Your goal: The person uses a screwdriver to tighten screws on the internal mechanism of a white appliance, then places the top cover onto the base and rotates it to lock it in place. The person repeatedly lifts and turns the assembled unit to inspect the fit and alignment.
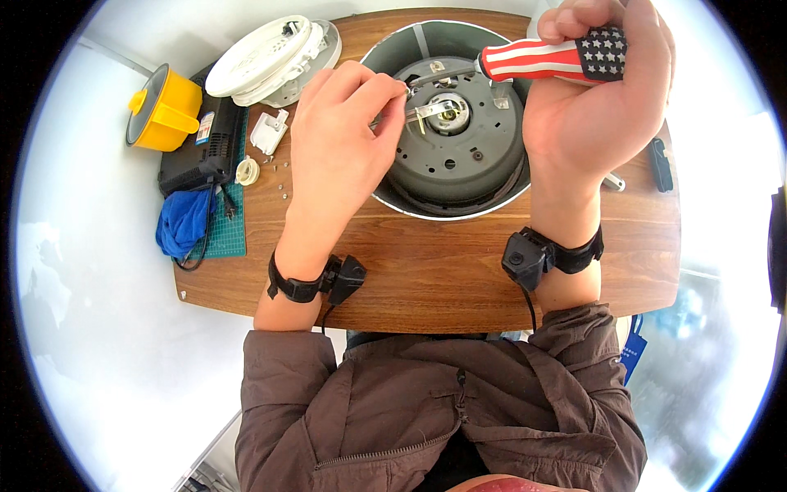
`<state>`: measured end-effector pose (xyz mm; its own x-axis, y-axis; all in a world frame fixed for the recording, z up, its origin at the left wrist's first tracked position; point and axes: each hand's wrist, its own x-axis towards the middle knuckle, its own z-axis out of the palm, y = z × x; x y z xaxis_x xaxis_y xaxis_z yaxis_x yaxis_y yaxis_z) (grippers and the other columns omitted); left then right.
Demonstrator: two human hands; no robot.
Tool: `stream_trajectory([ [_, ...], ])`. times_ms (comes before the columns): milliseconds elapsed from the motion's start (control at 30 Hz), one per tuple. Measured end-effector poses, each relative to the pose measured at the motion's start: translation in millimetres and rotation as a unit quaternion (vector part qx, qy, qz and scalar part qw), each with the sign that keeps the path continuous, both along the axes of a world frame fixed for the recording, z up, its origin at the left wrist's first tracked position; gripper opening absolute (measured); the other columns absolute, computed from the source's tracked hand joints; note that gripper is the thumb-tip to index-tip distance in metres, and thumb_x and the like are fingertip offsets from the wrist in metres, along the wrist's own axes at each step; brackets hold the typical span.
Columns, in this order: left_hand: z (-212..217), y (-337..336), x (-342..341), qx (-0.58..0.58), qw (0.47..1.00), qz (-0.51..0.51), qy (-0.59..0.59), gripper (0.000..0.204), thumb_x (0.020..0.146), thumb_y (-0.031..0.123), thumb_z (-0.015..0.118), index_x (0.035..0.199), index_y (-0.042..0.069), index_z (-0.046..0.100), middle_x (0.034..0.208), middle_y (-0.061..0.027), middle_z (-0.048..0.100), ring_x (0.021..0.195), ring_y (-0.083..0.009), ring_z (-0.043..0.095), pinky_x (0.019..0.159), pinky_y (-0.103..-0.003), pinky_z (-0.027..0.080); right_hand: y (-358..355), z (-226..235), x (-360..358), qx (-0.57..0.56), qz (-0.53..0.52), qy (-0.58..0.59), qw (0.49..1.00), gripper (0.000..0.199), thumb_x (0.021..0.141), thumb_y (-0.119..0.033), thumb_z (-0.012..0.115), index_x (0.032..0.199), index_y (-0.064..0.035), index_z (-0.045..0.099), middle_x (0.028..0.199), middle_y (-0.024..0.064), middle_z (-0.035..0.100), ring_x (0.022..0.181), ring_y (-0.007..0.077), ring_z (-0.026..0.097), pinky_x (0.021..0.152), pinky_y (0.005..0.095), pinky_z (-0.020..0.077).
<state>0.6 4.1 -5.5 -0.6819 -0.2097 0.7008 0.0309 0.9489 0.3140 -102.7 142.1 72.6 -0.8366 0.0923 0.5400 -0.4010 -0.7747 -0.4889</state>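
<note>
The round appliance body (459, 156) stands on the tabletop (426, 271), toward its far edge. Left of the body lies a small plug-like part (269, 131), and behind that the lid (275, 59). Farther left of the body a flat box (201, 143) rests on a cutting mat (225, 234), with a pot (164, 108) beyond it and a cloth (182, 221) nearer the person.

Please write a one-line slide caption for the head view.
Right hand drives a striped screwdriver into an upturned cooker base while the left hand steadies a metal part.
</note>
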Motion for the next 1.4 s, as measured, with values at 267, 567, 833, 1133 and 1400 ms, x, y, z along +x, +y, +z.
stream_trajectory([
  [267,-0.8,-4.4,-2.0,0.054,0.998,-0.026,0.002,0.01,0.08,0.002,0.077,0.087,0.008,0.073,0.084,-0.0029,0.064,0.081,-0.0241,0.063,0.07,-0.036,0.053,-2.2,-16.7,-14.4,0.071,-0.094,0.174,0.978,0.026,0.106,-0.017,0.043,0.106,0.0032,0.059,0.071,0.0071,0.055,0.052,0.0113,0.05,0.045,0.0234,0.0467],
  [567,0.8,-2.4,-2.1,0.122,0.992,-0.034,0.006,0.009,0.081,-0.001,0.076,0.087,0.003,0.072,0.084,-0.0058,0.067,0.074,-0.0196,0.068,0.065,-0.03,0.054,-6.5,-1.1,8.6,0.056,-0.06,0.123,0.989,0.027,0.105,-0.017,0.042,0.106,0.0059,0.056,0.074,0.01,0.055,0.054,0.0127,0.052,0.046,0.0248,0.0482],
  [833,3.0,0.6,-2.8,0.17,0.985,-0.024,-0.018,0.007,0.083,0.0,0.075,0.089,0.001,0.072,0.085,-0.0068,0.068,0.076,-0.0192,0.068,0.068,-0.03,0.055,-4.1,-20.1,-6.9,0.08,-0.052,0.164,0.982,0.027,0.105,-0.02,0.044,0.106,0.0039,0.057,0.067,0.0089,0.054,0.052,0.0128,0.05,0.047,0.0243,0.0464],
  [1133,5.0,2.6,-2.0,0.17,0.985,-0.015,-0.03,0.007,0.083,0.001,0.075,0.089,0.001,0.071,0.085,-0.0067,0.068,0.08,-0.0201,0.067,0.072,-0.031,0.055,-1.7,-22.1,-10.5,0.11,-0.077,0.202,0.97,0.029,0.105,-0.022,0.045,0.108,0.0047,0.055,0.064,0.0096,0.054,0.052,0.0139,0.05,0.047,0.0249,0.0466],
  [1400,2.3,0.8,-2.5,0.18,0.983,-0.02,-0.027,0.007,0.084,0.001,0.075,0.089,0.002,0.07,0.086,-0.0069,0.067,0.081,-0.0212,0.067,0.073,-0.033,0.055,-0.6,-14.0,4.4,0.142,-0.048,0.199,0.969,0.03,0.105,-0.027,0.049,0.106,0.0027,0.055,0.064,0.0103,0.057,0.052,0.0147,0.052,0.049,0.0264,0.0464],
])
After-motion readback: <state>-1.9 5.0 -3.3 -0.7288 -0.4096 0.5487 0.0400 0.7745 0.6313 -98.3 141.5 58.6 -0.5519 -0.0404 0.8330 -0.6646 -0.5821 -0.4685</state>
